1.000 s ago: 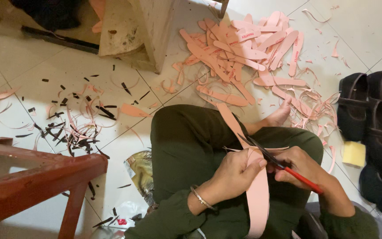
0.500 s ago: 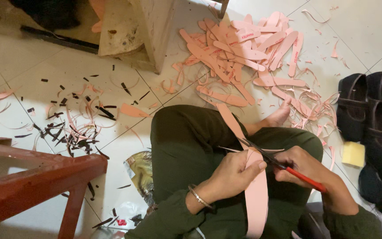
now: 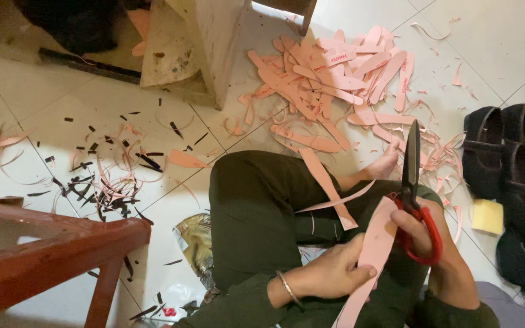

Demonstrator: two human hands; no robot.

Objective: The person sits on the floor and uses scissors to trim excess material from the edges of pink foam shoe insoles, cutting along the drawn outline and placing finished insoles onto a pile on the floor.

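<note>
The left hand (image 3: 335,273) is closed around a pink strip (image 3: 369,261). Just beside it, the right hand (image 3: 435,243) grips red-handled scissors (image 3: 413,188), blades apparently shut and pointing away. Beyond both hands, pink cut pieces (image 3: 335,79) litter the floor (image 3: 493,42).

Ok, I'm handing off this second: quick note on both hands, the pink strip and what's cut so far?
Left hand grips the long pink strip over the lap. Right hand holds red-handled scissors, blades closed and pointing up, off the strip. A thin trimmed sliver curls from the strip's edge. Finished pink pieces are piled on the tiled floor ahead, with scraps to the left. Left: the strip in hand looks only partly trimmed.
</note>
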